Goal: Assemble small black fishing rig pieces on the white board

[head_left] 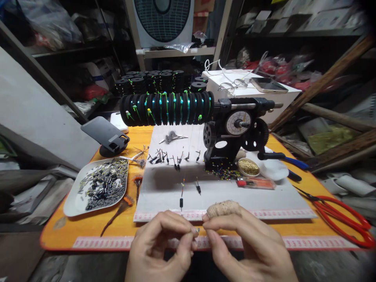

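My left hand [163,243] is closed in a pinch at the front edge of the table, with a tiny greyish piece [198,230] showing at its fingertips; its kind is too small to tell. Just to the right, my right hand [246,243] has thumb and fingertips drawn close together, and whatever lies between them cannot be made out. A beige cloth wrap [223,208] covers one of its fingers. Beyond the hands, a small black cylindrical piece with an orange-tipped stem [181,202] lies on the white board [164,180], near another black piece [199,189].
A black winding machine with a dial [237,122] carries a row of black foam spools [167,107]. At left are a white tray of small parts [69,203] and a phone on a stand [104,135]. Red-handled scissors [343,215], pliers [283,156] and a gold-filled dish [248,167] lie right.
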Tool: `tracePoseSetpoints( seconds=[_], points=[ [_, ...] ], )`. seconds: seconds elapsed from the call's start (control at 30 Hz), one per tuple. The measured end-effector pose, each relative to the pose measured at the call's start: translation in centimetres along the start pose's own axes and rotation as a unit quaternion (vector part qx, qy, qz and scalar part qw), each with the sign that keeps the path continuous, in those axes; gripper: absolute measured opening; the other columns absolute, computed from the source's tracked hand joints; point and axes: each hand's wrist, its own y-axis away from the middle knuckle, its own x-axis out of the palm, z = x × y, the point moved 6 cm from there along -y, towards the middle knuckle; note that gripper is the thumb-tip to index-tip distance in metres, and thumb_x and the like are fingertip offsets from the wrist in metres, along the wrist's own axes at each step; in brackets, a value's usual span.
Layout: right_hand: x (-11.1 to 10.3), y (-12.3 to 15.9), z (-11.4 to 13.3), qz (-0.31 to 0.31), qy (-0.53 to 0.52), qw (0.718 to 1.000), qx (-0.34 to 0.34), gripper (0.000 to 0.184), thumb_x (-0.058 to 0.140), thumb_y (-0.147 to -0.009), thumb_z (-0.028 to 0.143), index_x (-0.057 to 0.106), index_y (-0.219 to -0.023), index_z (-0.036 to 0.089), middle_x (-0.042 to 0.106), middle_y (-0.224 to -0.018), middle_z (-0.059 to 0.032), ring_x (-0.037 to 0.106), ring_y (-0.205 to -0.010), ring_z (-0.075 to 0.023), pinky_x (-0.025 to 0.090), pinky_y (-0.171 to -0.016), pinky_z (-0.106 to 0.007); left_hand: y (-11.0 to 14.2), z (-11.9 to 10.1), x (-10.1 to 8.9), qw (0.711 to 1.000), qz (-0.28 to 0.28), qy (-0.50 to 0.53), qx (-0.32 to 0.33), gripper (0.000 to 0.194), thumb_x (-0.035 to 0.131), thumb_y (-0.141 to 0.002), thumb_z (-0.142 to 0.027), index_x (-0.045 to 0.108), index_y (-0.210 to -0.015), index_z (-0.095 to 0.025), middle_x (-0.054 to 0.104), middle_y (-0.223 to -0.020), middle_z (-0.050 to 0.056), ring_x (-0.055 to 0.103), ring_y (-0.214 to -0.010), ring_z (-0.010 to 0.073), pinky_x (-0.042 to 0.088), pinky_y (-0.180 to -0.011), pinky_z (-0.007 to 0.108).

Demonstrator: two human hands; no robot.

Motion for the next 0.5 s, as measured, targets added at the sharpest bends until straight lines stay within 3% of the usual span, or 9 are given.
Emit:
tracePoseSetpoints(
  seconds=[0.07,0.13,0.23,0.3,0.4,0.5],
  points=[
    [0.0,0.0,0.0,0.003,0.003,1.0,0.002,0.023,0.063,-0.082,0.0,0.066,-0.093,0.02,0.068,-0.083,-0.0002,0.069,-0.076,-0.0112,0.058,-0.065,-0.016,-0.2,-0.5,-0.1,0.997,0.005,-0.068,0.04,0.026,0.071,-0.08,-0.011,0.073,-0.093,-0.033,0.072,-0.076,-0.008,0.068,-0.064,0.0088,0.054,-0.059,0.013],
    [0.0,0.0,0.1,0.004,-0.001,1.0,0.002,0.023,0.063,-0.081,0.0,0.066,-0.093,0.02,0.068,-0.083,0.0001,0.069,-0.076,-0.0111,0.057,-0.067,-0.017,-0.3,-1.6,0.2,0.979,0.039,-0.149,0.13,0.034,0.069,-0.079,-0.005,0.072,-0.101,-0.031,0.073,-0.077,-0.006,0.069,-0.066,0.0094,0.054,-0.059,0.013],
    [0.1,0.0,0.1,0.01,-0.019,1.0,0.01,0.022,0.061,-0.082,0.0,0.066,-0.092,0.019,0.067,-0.083,-0.0004,0.068,-0.077,-0.0121,0.056,-0.069,-0.02,-0.2,-2.7,0.8,0.93,0.109,-0.233,0.264,0.031,0.067,-0.078,0.003,0.068,-0.097,-0.021,0.072,-0.076,0.0,0.069,-0.066,0.0115,0.056,-0.057,0.015],
    [0.2,0.0,0.0,0.016,-0.034,0.999,0.023,0.019,0.06,-0.084,0.002,0.064,-0.089,0.02,0.065,-0.082,-0.0004,0.067,-0.077,-0.0126,0.055,-0.068,-0.021,0.0,-2.7,0.6,0.914,0.102,-0.247,0.304,0.033,0.069,-0.076,0.006,0.066,-0.098,-0.019,0.074,-0.079,0.001,0.072,-0.069,0.0127,0.058,-0.062,0.016],
    [0.4,0.0,-0.1,0.018,-0.064,0.997,0.05,0.018,0.057,-0.087,0.004,0.062,-0.087,0.021,0.064,-0.081,0.0009,0.066,-0.077,-0.0124,0.054,-0.068,-0.022,0.4,-2.1,0.4,0.929,0.069,-0.206,0.299,0.032,0.069,-0.078,0.003,0.067,-0.099,-0.02,0.076,-0.084,0.001,0.073,-0.073,0.014,0.06,-0.068,0.018],
    [0.8,-0.1,-0.2,0.031,-0.101,0.991,0.079,0.019,0.054,-0.09,0.005,0.062,-0.09,0.023,0.064,-0.082,0.0017,0.065,-0.077,-0.0122,0.053,-0.067,-0.021,0.6,-1.0,0.4,0.971,-0.004,-0.099,0.217,0.016,0.069,-0.086,-0.009,0.07,-0.093,-0.024,0.074,-0.082,-0.002,0.069,-0.072,0.0129,0.057,-0.064,0.019]
  ],
)
